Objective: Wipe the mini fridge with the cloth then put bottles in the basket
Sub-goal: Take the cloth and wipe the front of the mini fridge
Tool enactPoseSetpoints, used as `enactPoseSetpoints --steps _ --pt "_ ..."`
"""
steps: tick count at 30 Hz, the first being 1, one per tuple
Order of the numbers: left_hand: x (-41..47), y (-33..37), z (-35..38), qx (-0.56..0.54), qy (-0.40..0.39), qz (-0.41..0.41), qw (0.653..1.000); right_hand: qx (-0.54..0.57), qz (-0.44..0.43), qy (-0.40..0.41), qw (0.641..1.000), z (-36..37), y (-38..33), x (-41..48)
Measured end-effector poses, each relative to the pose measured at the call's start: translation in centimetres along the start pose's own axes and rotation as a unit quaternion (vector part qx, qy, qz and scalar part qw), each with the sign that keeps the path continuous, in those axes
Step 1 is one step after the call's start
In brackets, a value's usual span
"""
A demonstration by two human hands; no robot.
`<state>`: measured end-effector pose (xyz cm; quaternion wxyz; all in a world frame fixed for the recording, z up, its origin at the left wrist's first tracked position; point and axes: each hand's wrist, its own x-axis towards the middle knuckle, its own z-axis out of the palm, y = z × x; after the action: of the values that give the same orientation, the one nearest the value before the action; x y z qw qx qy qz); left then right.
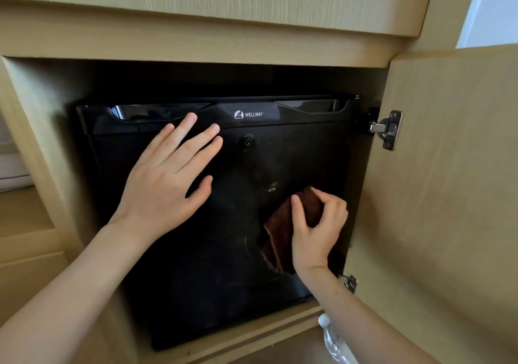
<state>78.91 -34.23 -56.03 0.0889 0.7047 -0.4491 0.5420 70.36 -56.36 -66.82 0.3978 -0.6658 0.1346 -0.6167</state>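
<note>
A black mini fridge (196,279) with a closed door sits inside a light wooden cabinet. My left hand (165,184) lies flat on the upper left of the fridge door, fingers straight and spread. My right hand (316,232) grips a brown cloth (280,234) and holds it against the right side of the door. A clear plastic bottle (332,341) with a white cap shows at the bottom edge, partly hidden by my right forearm. No basket is in view.
The cabinet door (448,195) stands swung out on the right, hung on metal hinges (388,129). The cabinet's wooden frame (42,153) closes in the fridge on the left and top. A wooden ledge (252,335) runs below the fridge.
</note>
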Motion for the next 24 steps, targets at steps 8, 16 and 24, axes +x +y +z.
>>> enactPoseSetpoints --steps 8,16,24 --pt "-0.6 -0.4 -0.1 -0.001 -0.001 0.005 1.000 0.051 -0.010 0.053 0.997 2.1 -4.0 4.6" --pt "-1.0 -0.5 0.1 -0.007 0.006 0.007 1.000 -0.002 0.013 -0.026 1.000 0.5 -0.6 -1.4" --pt "-1.1 -0.5 0.1 -0.014 0.007 0.004 1.000 0.042 -0.036 0.029 0.998 3.0 -5.6 4.4"
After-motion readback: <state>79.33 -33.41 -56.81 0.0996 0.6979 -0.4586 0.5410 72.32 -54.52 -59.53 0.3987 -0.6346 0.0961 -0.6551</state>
